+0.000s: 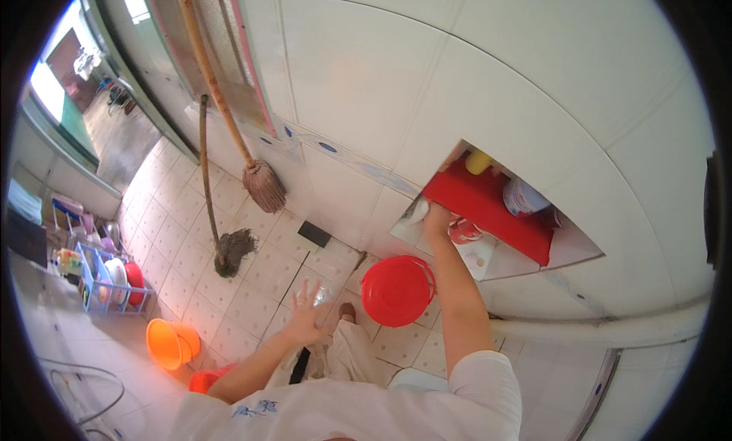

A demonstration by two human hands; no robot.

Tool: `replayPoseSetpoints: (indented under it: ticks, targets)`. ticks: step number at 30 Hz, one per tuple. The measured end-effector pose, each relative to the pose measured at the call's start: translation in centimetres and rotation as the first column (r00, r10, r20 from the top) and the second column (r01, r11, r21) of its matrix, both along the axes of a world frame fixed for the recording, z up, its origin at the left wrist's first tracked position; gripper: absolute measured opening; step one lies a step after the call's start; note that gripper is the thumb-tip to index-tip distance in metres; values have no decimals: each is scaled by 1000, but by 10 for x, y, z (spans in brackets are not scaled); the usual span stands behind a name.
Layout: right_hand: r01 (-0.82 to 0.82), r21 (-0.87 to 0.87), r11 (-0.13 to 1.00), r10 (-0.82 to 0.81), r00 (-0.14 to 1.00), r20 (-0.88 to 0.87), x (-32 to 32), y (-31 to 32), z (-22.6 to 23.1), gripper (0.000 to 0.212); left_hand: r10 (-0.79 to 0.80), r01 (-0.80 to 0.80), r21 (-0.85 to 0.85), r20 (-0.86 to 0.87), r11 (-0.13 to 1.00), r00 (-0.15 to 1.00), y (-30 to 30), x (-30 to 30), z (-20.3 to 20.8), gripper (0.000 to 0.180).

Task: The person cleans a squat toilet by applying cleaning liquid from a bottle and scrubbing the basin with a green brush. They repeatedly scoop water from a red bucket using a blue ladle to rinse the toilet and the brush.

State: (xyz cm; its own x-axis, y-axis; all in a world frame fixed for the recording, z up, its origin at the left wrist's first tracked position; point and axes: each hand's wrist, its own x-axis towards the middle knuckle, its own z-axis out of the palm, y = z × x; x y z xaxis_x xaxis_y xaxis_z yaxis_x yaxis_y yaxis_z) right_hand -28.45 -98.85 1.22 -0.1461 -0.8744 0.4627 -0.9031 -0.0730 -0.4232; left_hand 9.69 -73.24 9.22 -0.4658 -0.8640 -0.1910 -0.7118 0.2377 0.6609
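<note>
My right hand (436,218) reaches into a recess in the tiled wall, below a red shelf (480,205). Its fingers are mostly hidden, so whether they grip anything is unclear. A white object (416,211) lies right beside that hand, and a red-and-white container (463,230) stands on its other side. On the shelf are a yellow item (478,163) and a white tub with coloured print (524,197). My left hand (307,317) hangs over the floor with fingers spread and nothing in them. A red bucket (396,291) with a handle stands below the recess.
Two mops, one with a pale head (264,186) and one grey (235,250), lean at the wall. A black rectangular thing (313,234) lies near the wall's foot. On the left stand an orange bucket (172,344) and a blue rack (95,277) with basins. A doorway opens far left.
</note>
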Motion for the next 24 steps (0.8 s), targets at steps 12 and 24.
replayPoseSetpoints:
  ticks: [12, 24]
  targets:
    - [112, 286, 952, -132, 990, 51, 16, 14, 1, 33, 625, -663, 35, 303, 747, 720, -191, 301, -36, 99]
    - [335, 225, 915, -401, 818, 411, 381, 205, -9, 71, 636, -608, 216, -411, 764, 653, -517, 536, -249, 56]
